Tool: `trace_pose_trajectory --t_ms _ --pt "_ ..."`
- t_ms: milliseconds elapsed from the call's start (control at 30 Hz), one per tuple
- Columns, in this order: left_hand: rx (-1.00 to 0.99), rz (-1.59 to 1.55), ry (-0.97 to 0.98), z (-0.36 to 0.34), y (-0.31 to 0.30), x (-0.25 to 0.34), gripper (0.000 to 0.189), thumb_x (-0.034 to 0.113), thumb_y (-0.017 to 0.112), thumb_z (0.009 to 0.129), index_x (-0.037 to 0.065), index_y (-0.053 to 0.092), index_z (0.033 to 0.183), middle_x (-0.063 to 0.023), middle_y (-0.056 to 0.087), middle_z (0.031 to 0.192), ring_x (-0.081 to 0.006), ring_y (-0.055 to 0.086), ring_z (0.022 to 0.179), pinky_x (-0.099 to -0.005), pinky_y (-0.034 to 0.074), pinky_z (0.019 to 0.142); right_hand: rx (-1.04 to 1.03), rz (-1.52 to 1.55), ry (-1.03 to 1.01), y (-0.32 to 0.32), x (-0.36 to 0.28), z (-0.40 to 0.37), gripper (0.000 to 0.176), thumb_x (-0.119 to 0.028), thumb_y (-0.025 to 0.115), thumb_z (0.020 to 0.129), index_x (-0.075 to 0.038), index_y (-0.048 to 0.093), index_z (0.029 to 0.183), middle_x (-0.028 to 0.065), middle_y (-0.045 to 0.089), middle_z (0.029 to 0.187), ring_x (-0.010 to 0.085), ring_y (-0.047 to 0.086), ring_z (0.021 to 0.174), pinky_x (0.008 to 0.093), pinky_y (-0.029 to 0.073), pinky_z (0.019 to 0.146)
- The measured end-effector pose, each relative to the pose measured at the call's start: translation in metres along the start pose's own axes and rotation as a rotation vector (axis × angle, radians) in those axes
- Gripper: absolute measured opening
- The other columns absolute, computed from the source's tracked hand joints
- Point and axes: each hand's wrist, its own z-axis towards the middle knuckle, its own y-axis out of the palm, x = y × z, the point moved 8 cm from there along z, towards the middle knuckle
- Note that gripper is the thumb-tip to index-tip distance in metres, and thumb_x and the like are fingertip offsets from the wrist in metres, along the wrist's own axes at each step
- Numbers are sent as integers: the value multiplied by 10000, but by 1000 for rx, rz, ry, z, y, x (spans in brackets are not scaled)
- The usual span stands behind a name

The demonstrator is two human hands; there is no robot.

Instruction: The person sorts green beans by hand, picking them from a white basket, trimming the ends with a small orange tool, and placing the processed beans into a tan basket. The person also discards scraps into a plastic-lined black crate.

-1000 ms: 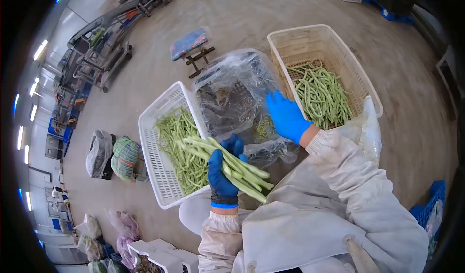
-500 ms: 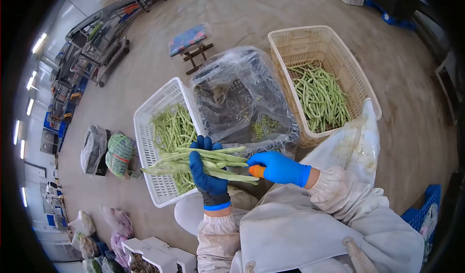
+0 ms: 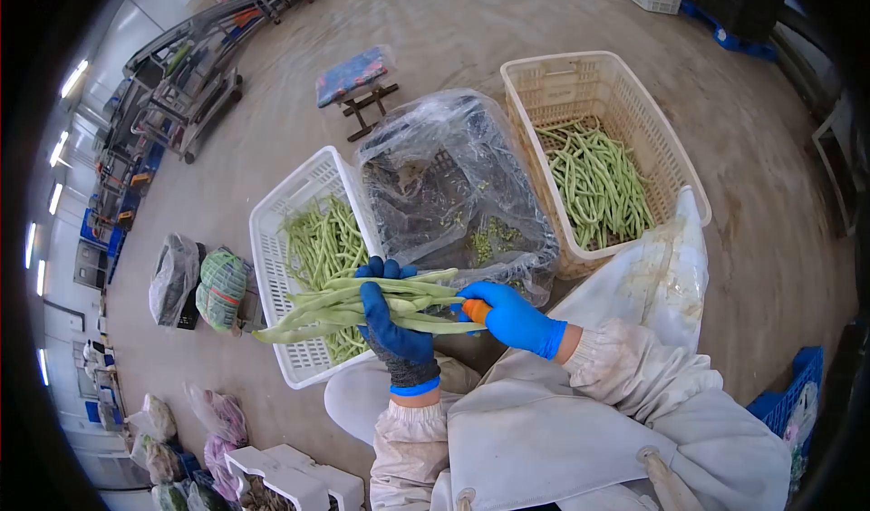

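Left hand (image 3: pixel 396 328), grip clamped round the middle of a bean bundle (image 3: pixel 331 304): probably light, bendy and easily snapped, so best held mid-length. Right hand (image 3: pixel 513 317), grip closed on an orange tool handle (image 3: pixel 475 311) at the bundle's ends. Beyond, a white basket (image 3: pixel 288 210) of beans.

Left hand (image 3: pixel 390 325) and right hand (image 3: pixel 512 316) on a bean bundle (image 3: pixel 344 303)

The left hand grips the bean bundle crosswise; the right hand holds an orange handle (image 3: pixel 475 311) (its blade is hidden) at the bundle's 3 o'clock end. A white basket (image 3: pixel 299 366) lies at 10 o'clock.
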Motion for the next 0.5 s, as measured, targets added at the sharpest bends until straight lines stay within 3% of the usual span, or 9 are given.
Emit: trace_pose_trajectory --t_ms 133,200,233,300,333,400,433,500 --pt "6 67 23 1 -5 0 438 314 496 925 23 433 1247 -109 514 1199 -246 529 1028 -402 445 891 12 31 -7 1 -4 -2 213 -64 493 906 36 582 1072 123 617 899 143 561 802 285 471 745" --pt "-18 40 39 2 -1 2 408 279 523 916 15 452 1218 -112 532 1160 -245 549 984 -393 469 855 35 -283 -116 0 -19 -3 164 -46 517 866 15 602 993 149 614 871 204 597 794 317 483 718" --pt "-18 40 38 1 0 2 408 279 523 916 15 452 1218 -112 532 1160 -245 549 984 -393 469 855 35 -284 -115 -2 -18 -2 164 -46 517 866 15 602 993 149 614 871 204 597 794 317 483 718" --pt "-69 145 18 -5 10 2 334 187 561 894 -6 475 1153 -119 547 1087 -208 568 891 -362 499 784 -67 -998 -354 11 -27 0 144 -92 560 766 -17 600 883 173 617 827 327 615 795 408 490 682" --pt "7 155 34 -7 10 2 296 152 574 882 -11 501 1118 -107 576 998 -201 578 841 -343 508 742 -66 -999 -354 8 -28 3 144 -92 560 766 -17 600 883 173 617 827 327 615 795 408 490 682" --pt "-25 218 41 -7 5 -4 284 144 575 880 -16 509 1105 -105 584 979 -203 580 842 -342 506 743 -323 -1306 -432 20 -22 5 111 -113 583 705 -57 601 799 143 612 791 316 623 758 424 489 635" --pt "-56 282 50 -6 3 -6 272 136 576 877 -20 517 1092 -103 592 961 -206 582 843 -341 504 744 -321 -1305 -434 12 -24 11 111 -113 583 705 -57 601 799 143 612 791 316 623 758 424 489 635" --pt "-44 279 26 1 -7 -10 292 143 588 874 -20 516 1106 -108 596 989 -208 593 845 -348 510 747 -195 -1362 -676 -5 -45 17 61 -124 589 700 -74 599 734 125 603 732 301 618 683 412 476 580"
